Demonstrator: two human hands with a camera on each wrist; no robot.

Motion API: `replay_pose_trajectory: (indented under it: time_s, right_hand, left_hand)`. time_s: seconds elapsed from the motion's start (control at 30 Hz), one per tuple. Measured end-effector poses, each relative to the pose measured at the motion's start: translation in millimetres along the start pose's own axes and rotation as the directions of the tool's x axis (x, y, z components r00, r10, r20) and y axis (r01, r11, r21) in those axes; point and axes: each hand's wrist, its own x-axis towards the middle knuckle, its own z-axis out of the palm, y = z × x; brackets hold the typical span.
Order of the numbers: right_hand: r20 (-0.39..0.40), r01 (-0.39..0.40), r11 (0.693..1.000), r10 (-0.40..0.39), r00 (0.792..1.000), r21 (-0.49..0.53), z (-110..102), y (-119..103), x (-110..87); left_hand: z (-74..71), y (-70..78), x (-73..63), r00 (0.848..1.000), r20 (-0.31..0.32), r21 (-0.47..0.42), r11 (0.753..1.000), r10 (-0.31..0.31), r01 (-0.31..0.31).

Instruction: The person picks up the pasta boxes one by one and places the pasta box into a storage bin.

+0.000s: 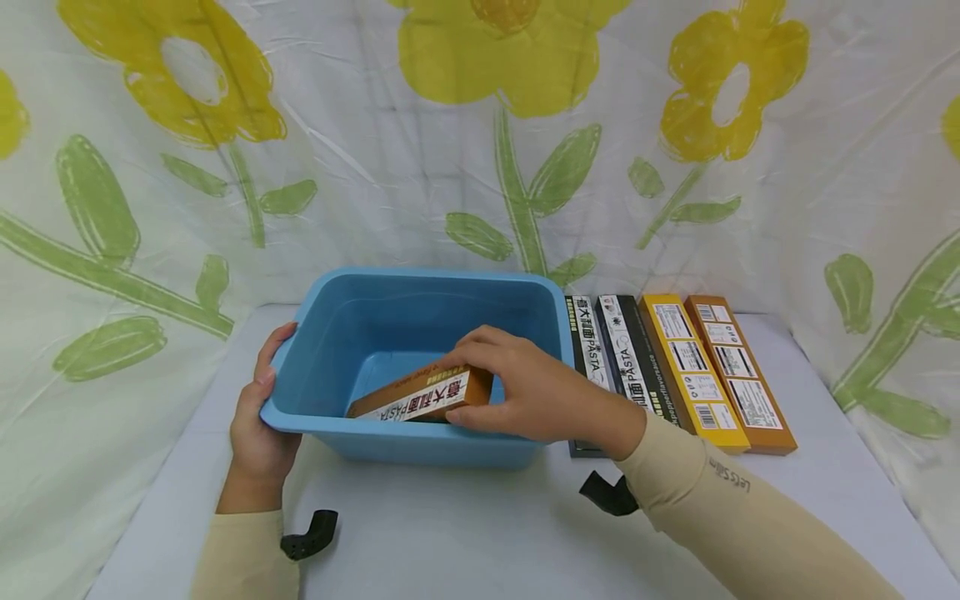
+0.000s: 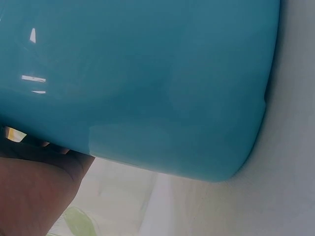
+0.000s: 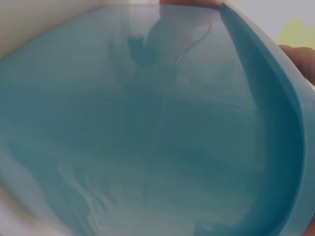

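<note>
A light-blue plastic basin point(image 1: 435, 450) stands on the table, filling most of both wrist views. At its left end my left hand point(image 1: 258, 412) grips the rim, fingers along the outside. My right hand point(image 1: 536, 392) reaches over the basin's front right side and holds a brown pasta box point(image 1: 416, 398) by its right end, thumb on the near side and fingers over the top. The box lies tilted inside the basin, its left end lower. Its lower edge is hidden behind the front rim. In the left wrist view, part of the left hand point(image 2: 39, 187) shows beside the basin wall.
Right of the basin lie two black-and-white pasta boxes point(image 1: 626, 342), a yellow box point(image 1: 693, 371) and a brown box point(image 1: 742, 375), side by side. Behind the white table point(image 1: 450, 533) hangs a flowered cloth point(image 1: 360, 183). Black straps point(image 1: 311, 535) sit at both wrists.
</note>
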Motion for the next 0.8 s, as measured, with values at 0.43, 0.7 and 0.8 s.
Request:
replay_pose_trajectory:
  time_s: [0.43,0.7,0.8]
  right_hand:
    - [0.021,0.007,1.000,-0.007,1.000,-0.021,-3.1,4.3,-1.6]
    - [0.016,0.038,0.999,-0.037,0.999,0.000,-6.4,1.2,-5.9]
    - [0.003,0.047,0.999,-0.047,0.999,0.012,-8.0,0.7,-8.8]
  left_hand:
    - [0.4,0.5,-0.5,1.000,0.002,0.005,1.000,0.000,0.000]
    - [0.3,-0.1,-0.3,1.000,0.006,-0.003,1.000,-0.001,0.001]
    - [-0.1,-0.2,-0.3,1.000,0.007,-0.002,1.000,0.001,-0.001]
